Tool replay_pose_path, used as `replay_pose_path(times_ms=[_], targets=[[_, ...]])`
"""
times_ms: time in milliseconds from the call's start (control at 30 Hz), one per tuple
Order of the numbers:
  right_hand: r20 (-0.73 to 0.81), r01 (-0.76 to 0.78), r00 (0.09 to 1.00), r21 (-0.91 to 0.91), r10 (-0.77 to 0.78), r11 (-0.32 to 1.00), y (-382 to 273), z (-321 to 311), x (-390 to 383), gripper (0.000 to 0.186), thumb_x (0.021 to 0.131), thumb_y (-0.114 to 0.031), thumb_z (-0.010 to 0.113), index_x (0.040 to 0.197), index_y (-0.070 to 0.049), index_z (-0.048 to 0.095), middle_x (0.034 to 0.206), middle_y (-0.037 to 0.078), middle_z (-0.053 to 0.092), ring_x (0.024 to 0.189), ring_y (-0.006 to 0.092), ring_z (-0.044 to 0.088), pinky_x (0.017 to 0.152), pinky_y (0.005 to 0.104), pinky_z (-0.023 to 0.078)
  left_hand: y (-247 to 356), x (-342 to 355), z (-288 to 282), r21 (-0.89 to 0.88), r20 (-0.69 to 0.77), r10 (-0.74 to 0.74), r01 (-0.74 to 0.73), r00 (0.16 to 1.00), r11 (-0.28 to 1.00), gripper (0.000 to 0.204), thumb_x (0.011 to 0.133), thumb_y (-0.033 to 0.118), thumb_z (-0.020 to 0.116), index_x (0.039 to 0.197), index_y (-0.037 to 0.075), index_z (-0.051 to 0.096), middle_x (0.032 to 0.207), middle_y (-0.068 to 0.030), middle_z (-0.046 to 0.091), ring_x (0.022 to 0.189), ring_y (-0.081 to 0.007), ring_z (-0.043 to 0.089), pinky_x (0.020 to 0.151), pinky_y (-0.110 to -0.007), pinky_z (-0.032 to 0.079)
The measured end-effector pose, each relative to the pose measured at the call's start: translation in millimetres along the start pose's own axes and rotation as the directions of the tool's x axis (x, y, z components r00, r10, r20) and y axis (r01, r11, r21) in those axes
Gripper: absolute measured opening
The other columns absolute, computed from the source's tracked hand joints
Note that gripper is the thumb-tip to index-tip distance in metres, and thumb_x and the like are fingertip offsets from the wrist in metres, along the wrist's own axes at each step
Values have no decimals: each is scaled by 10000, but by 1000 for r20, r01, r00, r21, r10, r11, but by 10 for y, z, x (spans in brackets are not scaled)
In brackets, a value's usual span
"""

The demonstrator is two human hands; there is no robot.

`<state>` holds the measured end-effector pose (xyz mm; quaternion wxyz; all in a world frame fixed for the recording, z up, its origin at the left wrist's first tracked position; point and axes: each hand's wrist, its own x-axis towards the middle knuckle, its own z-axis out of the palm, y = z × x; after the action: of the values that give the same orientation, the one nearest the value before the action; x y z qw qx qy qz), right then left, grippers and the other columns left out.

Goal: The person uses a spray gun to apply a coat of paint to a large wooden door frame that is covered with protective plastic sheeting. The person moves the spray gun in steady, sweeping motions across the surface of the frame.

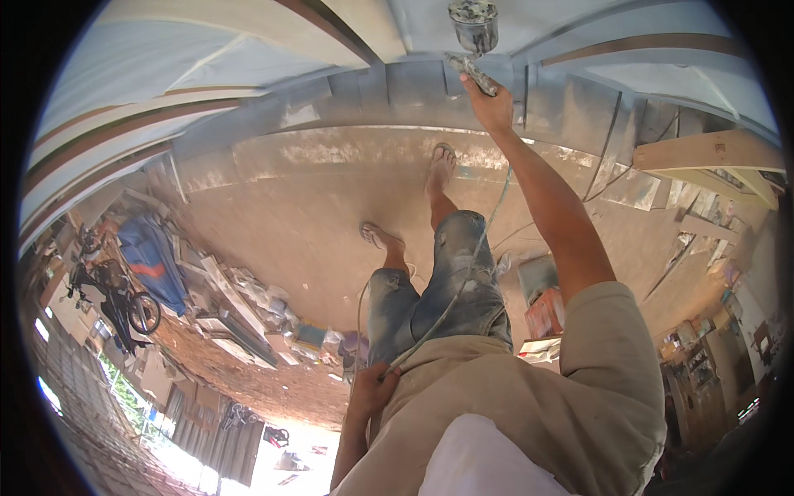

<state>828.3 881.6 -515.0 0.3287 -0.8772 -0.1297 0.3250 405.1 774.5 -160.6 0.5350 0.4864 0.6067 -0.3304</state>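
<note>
My right hand (491, 106) is stretched far forward and wrapped round the handle of a spray gun (474, 69). A metal cup (475, 30), blotched with paint, sits at the gun's front end. From below that hand a thin air hose (474, 277) runs back across my leg toward my waist. There my left hand (375, 389) is closed around the hose beside my hip. Ahead of the gun stand whitish-grey panels (538, 21) with brown strips between them.
My sandalled feet stand on a dusty floor (273, 215). Scrap wood and bags (260, 302) lie on the left, near a blue cover (153, 260) and a motorcycle (116, 306). A red box (546, 314) sits by my right leg. A wooden frame (711, 153) juts in at the right.
</note>
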Motion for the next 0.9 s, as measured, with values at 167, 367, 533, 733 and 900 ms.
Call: replay_pose_path(times_ms=[167, 367, 533, 733, 900], targets=[[-8, -19, 1000, -60, 19, 998, 534, 409, 81, 648, 797, -715, 671, 938, -86, 740, 791, 157, 723, 856, 388, 706, 770, 469, 532, -25, 139, 30, 38, 74, -170, 167, 983, 985, 351, 900, 318, 704, 799, -12, 642, 593, -129, 559, 573, -143, 491, 549, -371, 415], [5, -131, 991, -226, 136, 965, 866, 658, 104, 660, 796, -747, 634, 985, -126, 752, 815, 159, 730, 892, 391, 706, 792, 481, 540, -105, 240, 32, 22, 97, -139, 137, 986, 990, 355, 893, 316, 704, 785, -16, 640, 607, -165, 569, 557, -188, 493, 552, -383, 421], [-40, -29, 999, -40, 27, 999, 522, 389, -141, 608, 810, -661, 693, 964, -76, 750, 746, 150, 708, 776, 360, 697, 735, 436, 527, -211, 226, -81, 41, 51, -28, 26, 998, 999, 348, 892, 315, 697, 784, -11, 644, 625, -187, 585, 560, -225, 542, 558, -397, 430], [-120, 210, 974, 153, -193, 966, -658, -578, -769, 461, 846, -487, 764, 873, -29, 723, 635, 93, 620, 593, 227, 522, 619, 374, 457, -379, 167, -360, 97, -33, 262, -257, 965, 961, 338, 888, 327, 687, 816, -1, 647, 663, -228, 600, 586, -316, 592, 582, -433, 449], [-245, 423, 895, 195, -373, 885, -1909, -1552, -1549, 413, 874, -448, 763, 895, -37, 733, 607, 40, 553, 591, 142, 464, 585, 341, 428, -456, 189, -792, 188, -66, 524, -505, 849, 842, 323, 891, 327, 672, 843, 9, 656, 675, -232, 609, 600, -340, 603, 599, -437, 465]])
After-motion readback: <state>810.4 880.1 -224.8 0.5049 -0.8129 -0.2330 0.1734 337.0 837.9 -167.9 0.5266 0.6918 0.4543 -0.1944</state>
